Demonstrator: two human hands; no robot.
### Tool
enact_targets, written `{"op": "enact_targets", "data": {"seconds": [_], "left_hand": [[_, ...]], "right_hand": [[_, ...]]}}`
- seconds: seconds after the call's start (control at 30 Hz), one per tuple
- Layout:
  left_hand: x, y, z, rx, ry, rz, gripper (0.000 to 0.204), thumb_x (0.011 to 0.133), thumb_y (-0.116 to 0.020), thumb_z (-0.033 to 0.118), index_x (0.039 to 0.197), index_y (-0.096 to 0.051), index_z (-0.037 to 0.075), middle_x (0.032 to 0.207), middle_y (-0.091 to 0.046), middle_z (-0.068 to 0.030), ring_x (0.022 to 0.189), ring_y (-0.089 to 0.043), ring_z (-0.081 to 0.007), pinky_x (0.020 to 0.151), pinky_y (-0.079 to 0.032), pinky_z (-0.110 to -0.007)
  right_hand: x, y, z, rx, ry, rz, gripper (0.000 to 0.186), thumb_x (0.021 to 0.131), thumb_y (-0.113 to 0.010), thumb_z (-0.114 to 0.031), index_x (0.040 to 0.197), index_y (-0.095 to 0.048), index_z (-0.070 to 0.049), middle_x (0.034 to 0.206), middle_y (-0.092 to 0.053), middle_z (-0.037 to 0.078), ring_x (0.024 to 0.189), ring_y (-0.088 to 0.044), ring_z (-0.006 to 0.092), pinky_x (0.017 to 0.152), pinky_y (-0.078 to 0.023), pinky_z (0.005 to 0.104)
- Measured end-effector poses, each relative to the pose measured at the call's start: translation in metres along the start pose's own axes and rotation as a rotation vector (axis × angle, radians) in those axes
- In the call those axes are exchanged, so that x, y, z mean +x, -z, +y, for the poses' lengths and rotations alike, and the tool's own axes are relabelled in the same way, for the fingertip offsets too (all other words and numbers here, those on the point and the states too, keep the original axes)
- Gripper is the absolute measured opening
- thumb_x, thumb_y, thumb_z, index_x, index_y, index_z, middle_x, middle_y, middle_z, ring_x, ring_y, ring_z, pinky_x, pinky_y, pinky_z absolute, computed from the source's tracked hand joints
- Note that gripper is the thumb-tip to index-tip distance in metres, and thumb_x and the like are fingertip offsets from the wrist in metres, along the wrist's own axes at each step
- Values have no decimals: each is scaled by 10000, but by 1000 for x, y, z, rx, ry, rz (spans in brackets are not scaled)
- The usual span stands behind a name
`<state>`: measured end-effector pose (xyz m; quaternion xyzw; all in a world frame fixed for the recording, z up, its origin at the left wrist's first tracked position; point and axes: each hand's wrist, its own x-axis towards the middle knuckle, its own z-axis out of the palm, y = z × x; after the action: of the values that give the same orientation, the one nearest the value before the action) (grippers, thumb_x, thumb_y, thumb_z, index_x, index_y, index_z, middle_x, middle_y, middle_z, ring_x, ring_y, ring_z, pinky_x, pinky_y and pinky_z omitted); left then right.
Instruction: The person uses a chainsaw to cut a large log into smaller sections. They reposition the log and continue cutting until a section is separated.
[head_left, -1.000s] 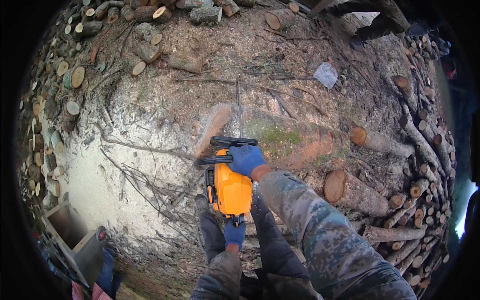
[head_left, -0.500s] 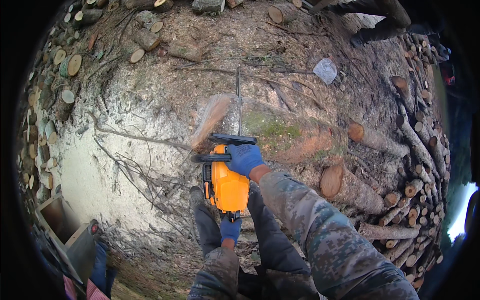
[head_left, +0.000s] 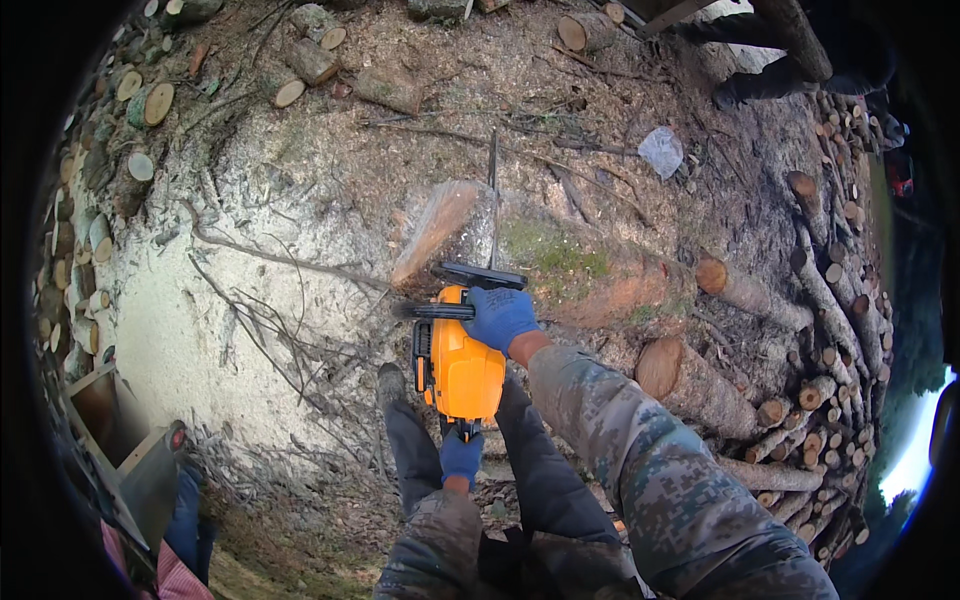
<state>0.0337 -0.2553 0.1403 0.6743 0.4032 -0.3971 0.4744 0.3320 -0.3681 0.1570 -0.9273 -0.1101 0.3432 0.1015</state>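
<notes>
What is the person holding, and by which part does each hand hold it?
An orange chainsaw: the right hand grips its front handle, and the left hand grips its rear handle.

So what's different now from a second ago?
The view tilted a bit, so the logs at left sit higher in the picture. Nothing was grabbed or let go. The left hand and right hand still hold the saw, its bar across the mossy log.

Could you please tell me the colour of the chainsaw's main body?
The chainsaw's main body is bright orange-yellow, seen best in the head view.
</notes>
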Motion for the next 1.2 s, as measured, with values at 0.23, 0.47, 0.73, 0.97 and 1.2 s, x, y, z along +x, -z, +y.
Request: {"op": "enact_targets", "data": {"seconds": [0.23, 0.47, 0.73, 0.97, 1.2], "left_hand": [[24, -19, -38, -31, -24, -42, 291, 805, -795, 227, 987, -668, 40, 857, -696, -101, 753, -645, -245, 725, -513, -420], [44, -26, -76, -143, -52, -75, 243, 818, -782, 186, 963, -640, 53, 855, -660, -102, 783, -616, -275, 747, -497, -441], [67, -33, -102, -45, -33, -116, 359, 834, -773, 208, 1144, -681, 51, 995, -726, -144, 933, -688, -352, 798, -527, -470], [79, -38, -114, -32, -41, -102, 370, 853, -758, 221, 1180, -692, 62, 1051, -741, -151, 981, -700, -355, 803, -541, -466], [88, -44, -127, -161, -136, -64, 401, 852, -774, 242, 1194, -691, 50, 1065, -751, -150, 995, -713, -331, 821, -552, -436]], "right_hand": [[-8, -23, 6, 0, -34, -18, 335, 840, -658, -379, 1048, -659, -117, 903, -740, 139, 840, -721, 336, 730, -534, 498], [-14, -45, -2, -14, -9, -17, 315, 808, -680, -327, 1030, -680, -103, 947, -731, 156, 882, -710, 345, 744, -535, 497], [-19, -68, -5, 9, 47, 61, 247, 817, -655, -308, 955, -700, -109, 935, -718, 159, 883, -688, 367, 796, -523, 504], [-18, -80, -5, -40, 65, 39, 282, 819, -648, -305, 1012, -691, -104, 993, -715, 159, 932, -684, 366, 826, -523, 495], [-20, -90, -8, -30, 45, -60, 420, 828, -654, -329, 1181, -653, -101, 1091, -703, 164, 995, -672, 372, 870, -515, 496]]}}
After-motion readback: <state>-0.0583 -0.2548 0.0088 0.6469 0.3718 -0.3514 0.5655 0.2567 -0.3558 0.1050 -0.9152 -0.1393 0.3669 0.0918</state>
